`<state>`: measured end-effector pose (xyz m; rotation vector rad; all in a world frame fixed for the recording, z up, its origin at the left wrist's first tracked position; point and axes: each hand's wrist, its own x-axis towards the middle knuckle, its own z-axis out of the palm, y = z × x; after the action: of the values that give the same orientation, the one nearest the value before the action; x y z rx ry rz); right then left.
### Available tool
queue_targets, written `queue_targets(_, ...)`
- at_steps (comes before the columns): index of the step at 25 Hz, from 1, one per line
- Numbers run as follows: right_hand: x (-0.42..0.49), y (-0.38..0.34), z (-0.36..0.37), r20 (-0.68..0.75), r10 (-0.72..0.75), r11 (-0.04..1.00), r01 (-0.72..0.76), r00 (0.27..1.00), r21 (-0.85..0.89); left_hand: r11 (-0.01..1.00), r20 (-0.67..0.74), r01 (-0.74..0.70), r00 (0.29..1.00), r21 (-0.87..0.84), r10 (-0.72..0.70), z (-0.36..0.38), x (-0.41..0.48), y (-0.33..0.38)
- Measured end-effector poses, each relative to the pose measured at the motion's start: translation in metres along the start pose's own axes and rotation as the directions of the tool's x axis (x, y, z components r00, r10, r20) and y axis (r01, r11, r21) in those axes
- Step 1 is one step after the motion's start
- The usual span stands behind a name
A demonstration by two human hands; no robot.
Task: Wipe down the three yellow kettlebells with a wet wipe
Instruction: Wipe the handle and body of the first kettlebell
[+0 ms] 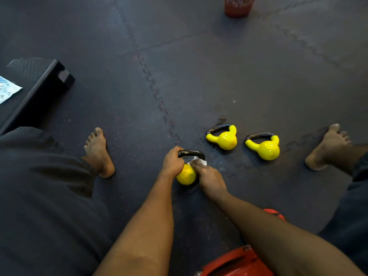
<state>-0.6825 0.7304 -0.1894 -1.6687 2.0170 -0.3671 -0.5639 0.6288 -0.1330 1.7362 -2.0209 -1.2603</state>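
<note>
Three yellow kettlebells with black handles rest on the dark floor mat. The nearest kettlebell (186, 176) stands upright between my hands. My left hand (172, 161) grips the left end of its black handle. My right hand (209, 177) presses a white wet wipe (200, 161) against the right side of the handle and neck. The middle kettlebell (226, 138) and the right kettlebell (265, 148) lie tipped on their sides further right, untouched.
My bare feet (99, 154) (328, 148) flank the kettlebells. A black bench (39, 90) with a wipe packet (8, 88) sits at left. A red mesh bin (238, 5) stands at the far top. A red object (235, 261) lies under my arms.
</note>
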Motion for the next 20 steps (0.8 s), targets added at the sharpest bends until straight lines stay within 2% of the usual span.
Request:
queue_targets(4, 0.002, 0.001, 0.002, 0.013, -0.026, 0.998, 0.027, 1.000, -0.051, 1.000, 0.013, 0.004, 1.000, -0.024, -0.003, -0.004, 0.000, -0.004)
queue_targets(8, 0.015, -0.007, -0.013, 0.069, 0.070, 0.997, -0.068, 0.995, -0.030, 0.999, 0.029, -0.034, 0.999, 0.040, 0.033, 0.004, -0.001, 0.000)
queue_targets(11, 0.024, -0.014, -0.028, 0.097, 0.120, 0.986, -0.107, 0.988, -0.129, 0.995, 0.039, -0.070, 0.997, 0.072, 0.068, 0.010, -0.002, 0.006)
queue_targets(14, 0.008, -0.009, -0.015, 0.050, 0.089, 0.994, -0.086, 0.995, -0.072, 0.999, 0.007, -0.020, 1.000, 0.026, 0.020, 0.010, -0.003, 0.005)
queue_targets(17, -0.005, -0.003, -0.003, -0.026, 0.003, 1.000, -0.003, 1.000, 0.020, 0.999, -0.046, 0.035, 0.998, -0.019, -0.035, 0.004, 0.001, -0.004)
queue_targets(20, -0.008, 0.000, -0.001, -0.126, -0.032, 0.999, 0.037, 0.991, 0.031, 0.999, -0.064, 0.045, 0.997, -0.024, -0.046, 0.002, 0.002, -0.009)
